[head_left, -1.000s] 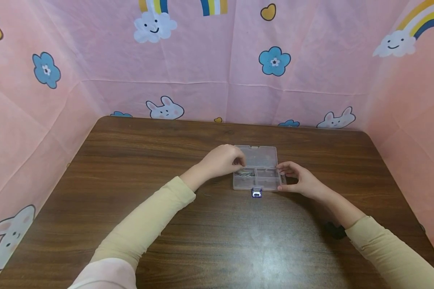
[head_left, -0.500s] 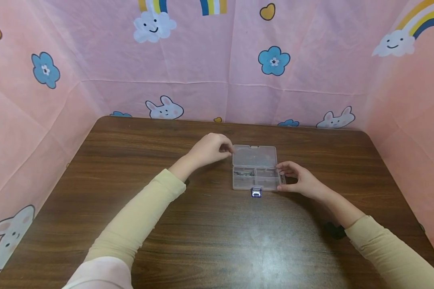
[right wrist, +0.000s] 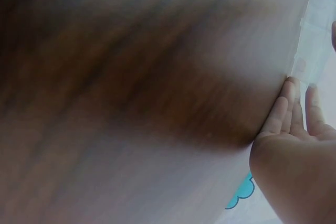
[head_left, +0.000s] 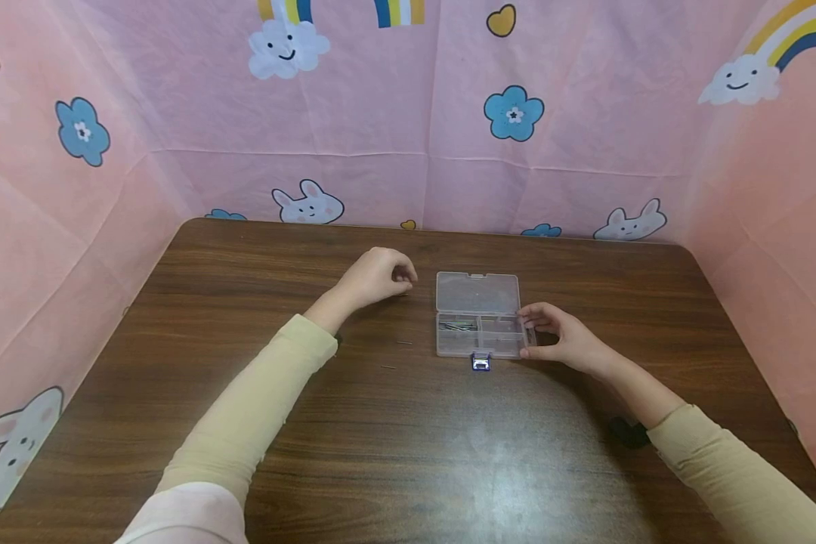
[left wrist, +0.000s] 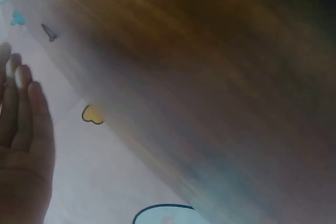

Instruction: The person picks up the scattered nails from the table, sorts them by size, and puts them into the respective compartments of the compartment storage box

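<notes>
Gathering loose nails (head_left: 404,343) into the open clear box (head_left: 477,293), seemingly; called next for a fine pinch below the left hand (head_left: 375,276). Gripped the box's near edge with the right hand (head_left: 563,341), box just left of it. Held the left fingers curled, apart from the box; couldn't tell whether clamped on anything.

Compartment box (head_left: 477,314) mid-table (head_left: 245,423), toward far edge, lid open behind it. Left hand (head_left: 374,276) left of box; right hand (head_left: 561,340) at its right edge. Nails (head_left: 457,326) in near-left compartment.
</notes>
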Motion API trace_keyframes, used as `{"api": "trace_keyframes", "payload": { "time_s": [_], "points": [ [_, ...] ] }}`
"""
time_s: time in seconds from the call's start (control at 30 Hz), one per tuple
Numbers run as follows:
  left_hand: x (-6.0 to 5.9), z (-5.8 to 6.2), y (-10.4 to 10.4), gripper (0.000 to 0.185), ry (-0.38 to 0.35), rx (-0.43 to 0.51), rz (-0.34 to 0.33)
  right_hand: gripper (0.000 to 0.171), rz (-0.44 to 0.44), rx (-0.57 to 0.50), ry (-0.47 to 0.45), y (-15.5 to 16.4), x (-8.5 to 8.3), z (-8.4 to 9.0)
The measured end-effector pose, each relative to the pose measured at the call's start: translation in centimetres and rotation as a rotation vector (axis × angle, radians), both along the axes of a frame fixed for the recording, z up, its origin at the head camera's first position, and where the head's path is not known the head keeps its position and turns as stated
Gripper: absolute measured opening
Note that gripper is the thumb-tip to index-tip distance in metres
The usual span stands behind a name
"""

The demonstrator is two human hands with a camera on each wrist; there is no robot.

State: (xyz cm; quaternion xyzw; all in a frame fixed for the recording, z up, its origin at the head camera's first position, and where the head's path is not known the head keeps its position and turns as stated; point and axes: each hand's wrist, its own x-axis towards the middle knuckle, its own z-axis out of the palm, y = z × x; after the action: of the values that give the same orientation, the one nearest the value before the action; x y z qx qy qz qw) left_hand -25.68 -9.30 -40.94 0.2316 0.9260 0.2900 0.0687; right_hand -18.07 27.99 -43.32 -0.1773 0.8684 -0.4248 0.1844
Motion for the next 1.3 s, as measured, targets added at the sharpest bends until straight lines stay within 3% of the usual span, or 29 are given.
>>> {"api": "trace_keyframes", "payload": {
  "time_s": [0.23, 0.7, 1.3],
  "points": [
    [-0.4, -0.5, -0.6, 0.005, -0.008, -0.023, -0.006, 0.061, -0.003, 0.001, 0.008, 0.0, 0.0, 0.0],
    [-0.7, -1.1, -1.4, 0.006, -0.100, -0.084, -0.026, 0.059, -0.002, -0.015, 0.012, -0.2, 0.2, 0.0],
    [-0.7, -1.0, -1.4, 0.016, -0.115, -0.106, -0.040, 0.059, -0.007, -0.014, 0.001, 0.0, 0.1, 0.0]
  ]
}}
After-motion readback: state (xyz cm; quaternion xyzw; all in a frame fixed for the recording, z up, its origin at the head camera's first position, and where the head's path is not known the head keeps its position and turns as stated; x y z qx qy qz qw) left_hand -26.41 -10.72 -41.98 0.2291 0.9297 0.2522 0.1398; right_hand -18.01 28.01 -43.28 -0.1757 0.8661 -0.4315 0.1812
